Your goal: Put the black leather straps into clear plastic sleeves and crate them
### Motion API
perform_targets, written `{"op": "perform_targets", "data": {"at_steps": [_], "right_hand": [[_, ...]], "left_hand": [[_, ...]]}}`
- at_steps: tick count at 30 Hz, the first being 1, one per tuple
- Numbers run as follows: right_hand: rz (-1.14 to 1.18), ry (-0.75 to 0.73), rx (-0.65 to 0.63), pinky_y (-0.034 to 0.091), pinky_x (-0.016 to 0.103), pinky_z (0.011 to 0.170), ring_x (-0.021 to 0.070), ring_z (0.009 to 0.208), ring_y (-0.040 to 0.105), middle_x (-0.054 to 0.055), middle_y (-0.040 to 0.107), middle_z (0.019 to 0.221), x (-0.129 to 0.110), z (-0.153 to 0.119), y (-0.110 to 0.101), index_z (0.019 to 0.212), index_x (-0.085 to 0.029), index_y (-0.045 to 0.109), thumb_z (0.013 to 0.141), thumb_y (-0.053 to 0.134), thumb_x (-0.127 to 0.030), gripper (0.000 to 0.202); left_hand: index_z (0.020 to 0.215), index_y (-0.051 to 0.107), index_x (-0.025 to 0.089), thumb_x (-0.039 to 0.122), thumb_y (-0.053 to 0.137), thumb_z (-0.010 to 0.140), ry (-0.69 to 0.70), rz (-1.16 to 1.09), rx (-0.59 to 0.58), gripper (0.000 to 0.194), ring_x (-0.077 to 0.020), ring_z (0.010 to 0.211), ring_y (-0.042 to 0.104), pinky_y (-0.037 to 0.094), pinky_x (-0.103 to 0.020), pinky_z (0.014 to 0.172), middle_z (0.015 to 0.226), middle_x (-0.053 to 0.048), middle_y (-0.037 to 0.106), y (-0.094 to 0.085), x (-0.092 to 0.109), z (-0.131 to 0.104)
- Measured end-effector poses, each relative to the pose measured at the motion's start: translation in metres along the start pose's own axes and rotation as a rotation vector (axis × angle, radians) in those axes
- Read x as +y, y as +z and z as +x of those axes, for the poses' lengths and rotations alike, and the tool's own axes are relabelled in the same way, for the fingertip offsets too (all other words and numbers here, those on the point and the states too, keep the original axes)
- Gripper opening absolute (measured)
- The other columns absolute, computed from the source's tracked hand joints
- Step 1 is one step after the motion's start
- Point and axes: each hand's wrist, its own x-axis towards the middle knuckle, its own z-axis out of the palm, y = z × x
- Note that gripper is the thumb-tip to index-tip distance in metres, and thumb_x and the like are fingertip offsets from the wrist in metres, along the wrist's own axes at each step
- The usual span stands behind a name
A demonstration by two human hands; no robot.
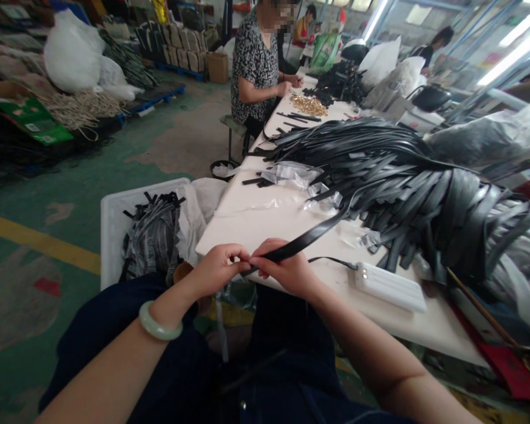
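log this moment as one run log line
left hand: pinching black strap end | right hand: gripping same strap | strap pile on table

Single head-worn view, forward and down, close over lap and white table edge.

No text, brand or number can be read anywhere. The green carton on the floor bears white labels, but their print is too small and blurred to make out.

Strap pile on table; bin left, perhaps touching it.
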Motion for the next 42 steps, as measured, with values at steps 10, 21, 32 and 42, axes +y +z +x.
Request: {"op": "perform_targets", "data": {"at_steps": [10, 21, 32, 42], "right_hand": [[-0.167, -0.043, 0.194, 0.039, 0.024, 0.052, 0.0123, 0.057, 0.049, 0.001, 0.052, 0.059, 0.008, -0.017, 0.010, 0.097, -0.018, 0.077, 0.090, 0.054, -0.046, 0.036], [0.070, 0.116, 0.048, 0.024, 0.021, 0.042, 0.0075, 0.047, 0.037, -0.004, 0.046, 0.056, 0.006, -0.033, 0.005, 0.107, -0.017, 0.072, 0.086, 0.062, -0.045, 0.037], [-0.292, -0.104, 0.332, 0.041, 0.025, 0.054, 0.0127, 0.058, 0.051, 0.001, 0.057, 0.066, -0.004, -0.042, -0.022, 0.093, -0.019, 0.073, 0.097, 0.046, -0.043, 0.036], [-0.701, -0.401, 0.291, 0.052, 0.033, 0.075, 0.0196, 0.077, 0.065, 0.005, 0.071, 0.084, -0.064, -0.032, -0.068, 0.098, -0.023, 0.073, 0.097, 0.047, -0.035, 0.029]], "left_hand": [[0.061, 0.067, 0.012, 0.032, 0.069, 0.070, -0.122, -0.289, 0.102, 0.021, -0.0114, 0.054, 0.051, 0.039, -0.022, 0.055, 0.056, -0.001, 0.062, 0.019, -0.013, -0.005], [0.056, 0.066, 0.012, 0.027, 0.065, 0.069, -0.198, -0.157, 0.207, 0.020, -0.0094, 0.050, 0.045, 0.034, -0.021, 0.051, 0.051, 0.001, 0.058, 0.032, 0.004, -0.037], [0.059, 0.069, 0.013, 0.024, 0.066, 0.073, -0.131, -0.047, 0.125, 0.018, -0.0105, 0.054, 0.050, 0.036, -0.021, 0.053, 0.055, 0.000, 0.062, 0.044, 0.008, -0.029], [0.062, 0.074, 0.014, 0.022, 0.078, 0.061, -0.133, -0.358, 0.124, 0.009, -0.0124, 0.059, 0.057, 0.043, -0.021, 0.055, 0.060, -0.002, 0.066, 0.050, 0.027, -0.014]]}}
